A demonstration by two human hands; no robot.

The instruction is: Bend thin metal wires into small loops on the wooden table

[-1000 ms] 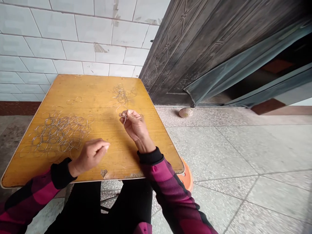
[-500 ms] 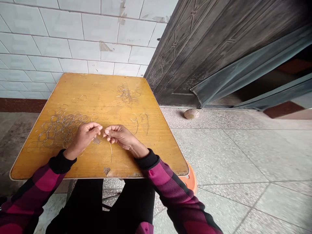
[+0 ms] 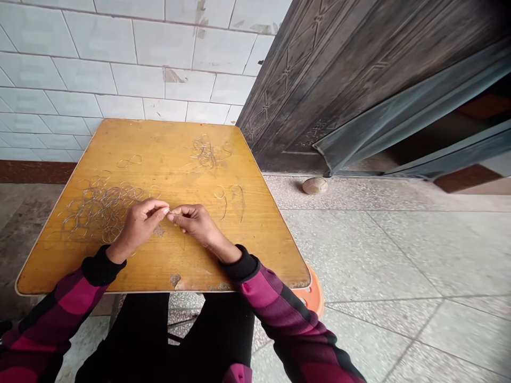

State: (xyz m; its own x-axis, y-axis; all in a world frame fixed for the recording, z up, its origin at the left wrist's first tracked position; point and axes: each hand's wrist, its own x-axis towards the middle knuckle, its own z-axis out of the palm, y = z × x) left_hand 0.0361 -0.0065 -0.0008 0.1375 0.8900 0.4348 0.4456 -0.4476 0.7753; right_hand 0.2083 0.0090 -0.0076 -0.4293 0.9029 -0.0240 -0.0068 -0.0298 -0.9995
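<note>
Over the near half of the yellow wooden table [image 3: 223, 255], my left hand [image 3: 142, 222] and my right hand [image 3: 195, 222] meet fingertip to fingertip, both pinched shut. A short bit of thin wire [image 3: 169, 211] shows between the fingertips; most of it is hidden by my fingers. Left of and behind my left hand lies a tangled heap of thin looped wires [image 3: 106, 205]. Two single curved wires [image 3: 224, 205] lie to the right, beyond my right hand. A smaller wire bundle [image 3: 205, 153] sits near the table's far right.
A lone twisted wire [image 3: 130, 161] lies at the far left of the table. White wall tiles [image 3: 167, 48] rise behind, with a dark carved door [image 3: 295, 90] at the right. An orange stool [image 3: 313, 292] is partly under the right corner. A roundish object [image 3: 314, 185] rests on the floor.
My fingertips have come closer together and now touch. The wire end that hung down below my right hand is mostly out of sight. The wires on the table have not moved.
</note>
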